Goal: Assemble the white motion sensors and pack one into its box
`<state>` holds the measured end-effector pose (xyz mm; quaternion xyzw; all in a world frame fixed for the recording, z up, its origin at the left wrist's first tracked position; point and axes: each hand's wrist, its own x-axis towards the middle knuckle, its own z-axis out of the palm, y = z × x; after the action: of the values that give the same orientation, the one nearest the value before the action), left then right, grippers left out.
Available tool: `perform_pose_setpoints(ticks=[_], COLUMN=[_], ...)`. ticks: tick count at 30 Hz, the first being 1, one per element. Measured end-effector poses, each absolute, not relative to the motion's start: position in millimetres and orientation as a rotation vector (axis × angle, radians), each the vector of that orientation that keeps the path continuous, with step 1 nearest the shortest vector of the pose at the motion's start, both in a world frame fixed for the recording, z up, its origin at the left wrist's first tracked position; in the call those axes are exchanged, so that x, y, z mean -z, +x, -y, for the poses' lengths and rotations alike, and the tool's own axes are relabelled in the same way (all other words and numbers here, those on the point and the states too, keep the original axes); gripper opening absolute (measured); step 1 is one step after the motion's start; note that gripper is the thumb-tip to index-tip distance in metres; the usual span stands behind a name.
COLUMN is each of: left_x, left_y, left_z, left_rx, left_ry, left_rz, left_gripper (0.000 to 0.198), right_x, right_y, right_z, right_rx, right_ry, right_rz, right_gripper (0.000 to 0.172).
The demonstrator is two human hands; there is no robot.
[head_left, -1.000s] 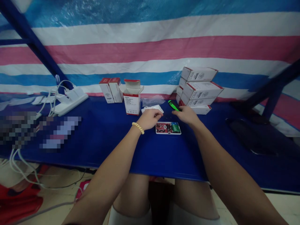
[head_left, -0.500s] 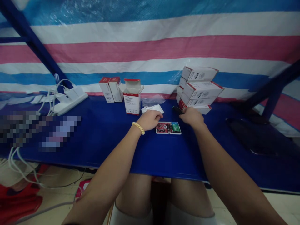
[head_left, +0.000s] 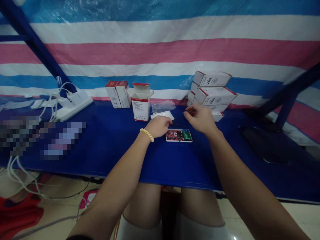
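A white-framed device with a red and green circuit board (head_left: 179,135) lies flat on the blue table (head_left: 172,163). My left hand (head_left: 160,126) rests at its left upper corner, fingers curled together; what they hold, if anything, is hidden. Behind that hand lies a white piece (head_left: 163,115), with a clear plastic bag (head_left: 163,106) beyond it. My right hand (head_left: 200,118) is above the table in front of the stacked boxes (head_left: 216,96), thumb and fingers apart, with nothing visible between them. Small dark bits lie behind the device.
An open white and red box (head_left: 141,108) stands behind my left hand, beside two closed boxes (head_left: 118,95). A power strip (head_left: 75,108) with cables is at the left. A dark flat object (head_left: 262,143) lies at the right.
My right hand has let go of the dark object it was touching near the stacked boxes and has risen slightly, its fingers opening. My left hand has barely moved.
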<state>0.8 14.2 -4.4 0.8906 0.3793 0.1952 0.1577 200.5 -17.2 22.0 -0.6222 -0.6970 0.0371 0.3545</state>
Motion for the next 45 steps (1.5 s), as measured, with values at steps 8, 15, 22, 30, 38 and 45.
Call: perform_pose_setpoints(ticks=[8,15,22,30,38,45], left_x=[1,-2,1,2,-3,-2], left_y=[-1,-5,1,1,-1,1], left_z=[-12,-9,-4,-5,-4,-3], left_rx=[-0.537,-0.333,-0.228,-0.258,-0.235,-0.241], left_ry=[2.541,2.541,2.617,2.648,2.606,2.595], left_rz=[-1.018,-0.87,-0.911,-0.966,-1.043,-1.082], left_gripper=[0.031,0.05,0.067,0.058,0.054,0.055], right_x=[-2,11,12,7,4,3], right_y=[212,225,223,226,225,222], right_z=[29,35,33,34,35,37], right_rx=[-0.264,-0.469,-0.483,-0.52,-0.505,-0.501], right_ry=[-1.246,-1.265,-1.299,-1.344,-1.363,-1.359], right_rz=[2.19,2.246,2.323,2.316,2.318,2.309], right_gripper=[0.042,0.082,0.059,0.063,0.056,0.055])
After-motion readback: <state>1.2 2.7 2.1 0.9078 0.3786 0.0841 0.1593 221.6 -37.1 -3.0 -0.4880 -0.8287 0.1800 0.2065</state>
